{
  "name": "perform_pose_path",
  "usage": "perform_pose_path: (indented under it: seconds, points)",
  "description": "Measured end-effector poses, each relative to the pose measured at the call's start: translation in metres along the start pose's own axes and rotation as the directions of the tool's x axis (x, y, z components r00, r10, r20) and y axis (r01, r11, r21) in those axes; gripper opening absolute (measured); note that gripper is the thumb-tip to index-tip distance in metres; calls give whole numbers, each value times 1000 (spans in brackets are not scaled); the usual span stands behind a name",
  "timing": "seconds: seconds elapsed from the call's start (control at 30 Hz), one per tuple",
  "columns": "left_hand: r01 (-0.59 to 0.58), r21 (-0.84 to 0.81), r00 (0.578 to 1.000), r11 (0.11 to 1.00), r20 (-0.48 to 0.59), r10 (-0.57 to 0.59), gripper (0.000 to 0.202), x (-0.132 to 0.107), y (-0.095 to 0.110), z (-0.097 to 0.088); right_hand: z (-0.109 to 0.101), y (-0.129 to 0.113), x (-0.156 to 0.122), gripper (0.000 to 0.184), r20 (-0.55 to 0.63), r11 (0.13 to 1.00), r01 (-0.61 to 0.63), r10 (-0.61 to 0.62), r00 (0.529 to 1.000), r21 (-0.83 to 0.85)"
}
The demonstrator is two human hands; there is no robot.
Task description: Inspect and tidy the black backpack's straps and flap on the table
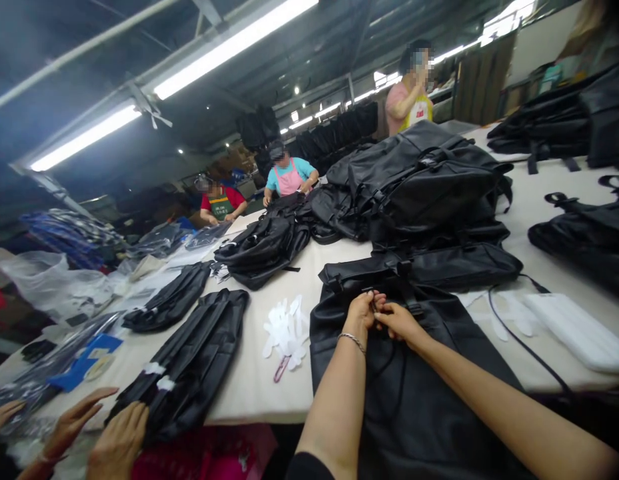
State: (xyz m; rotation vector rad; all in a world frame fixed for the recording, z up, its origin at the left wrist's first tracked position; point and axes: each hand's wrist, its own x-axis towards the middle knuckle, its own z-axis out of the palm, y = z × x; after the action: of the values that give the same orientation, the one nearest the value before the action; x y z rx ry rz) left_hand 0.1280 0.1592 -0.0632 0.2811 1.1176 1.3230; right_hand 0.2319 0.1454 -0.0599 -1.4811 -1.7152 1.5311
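A long pale work table (269, 373) runs away from the viewer, with a tall heap of black bags (419, 193) piled across its middle. Nearest the viewer, a black backpack (409, 400) lies flat over the table's front edge, its top against the foot of the heap. To the left lie bundles of black straps (189, 360) banded with white tape, where a co-worker's hands (97, 433) rest (these belong to someone else). Between bundles and backpack sits a small fan of white paper tags (287, 330). Both of the person's hands meet at the backpack's upper edge: the left hand (362, 310), a bracelet on its wrist, has its fingers curled closed around a small black fitting (377, 301) there, and the right hand (399, 321) pinches the same spot, fingertips touching the left.
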Motion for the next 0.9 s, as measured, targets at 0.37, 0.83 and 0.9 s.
perform_pose_path:
  seconds: [0.37,0.83,0.9]
  points:
    - [68,-34,988,997,-138,-72,14,5,0,10,9,16,-12,25,-3,999,41,-41,999,-28]
    - [38,312,941,949,-330,71,17,-18,16,36,9,7,-17,29,-40,960,203,-214,976,-191]
    - [-9,460,943,888,-290,160,18,-30,24,34,1,3,-15,25,7,897,241,-257,966,-370]
